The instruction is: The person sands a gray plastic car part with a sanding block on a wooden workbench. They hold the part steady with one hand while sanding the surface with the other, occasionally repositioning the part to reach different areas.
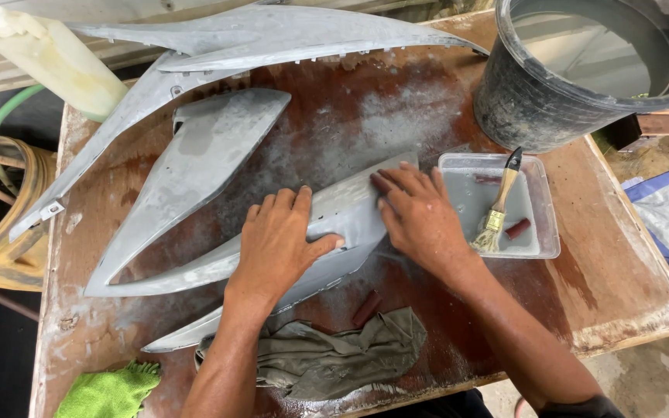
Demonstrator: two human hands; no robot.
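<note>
Head view, looking down on a wet, worn wooden counter (582, 294), reddish brown with grey slurry smeared over the middle.

Left hand (279, 244): palm down, flat on a long grey panel (342, 209) that lies across the counter's centre. Fingers spread over its upper edge, thumb out to the right along the face. Grip: pressing down with fingers apart, not closed round the panel.

Right hand (420, 217): on the panel's right end, fingers together and bent, pressing a small dark red-brown pad (381, 183) against the surface. Grip clamped on the pad; only its edge shows past the fingertips.

Panel: narrow, tapering to a point at lower left, dull grey and wet. Its right end sits just beside a clear tray (545, 232).

Tray: holds cloudy water, a brush (499, 207) with pale bristles and a black handle tip leaning on the rim, and a small dark red piece (517, 228).

Around:
- Second grey panel (195, 166), leaf-shaped, just behind the left hand.
- Two more long grey panels (272, 35) along the far edge.
- Black bucket (520, 101) of water at far right, behind the tray.
- Pale plastic bottle (56, 58) at far left.
- Olive rag (334, 352) at the near edge, a dark red stub (365, 308) touching it.
- Green cloth (110, 391) at near left corner.
</note>
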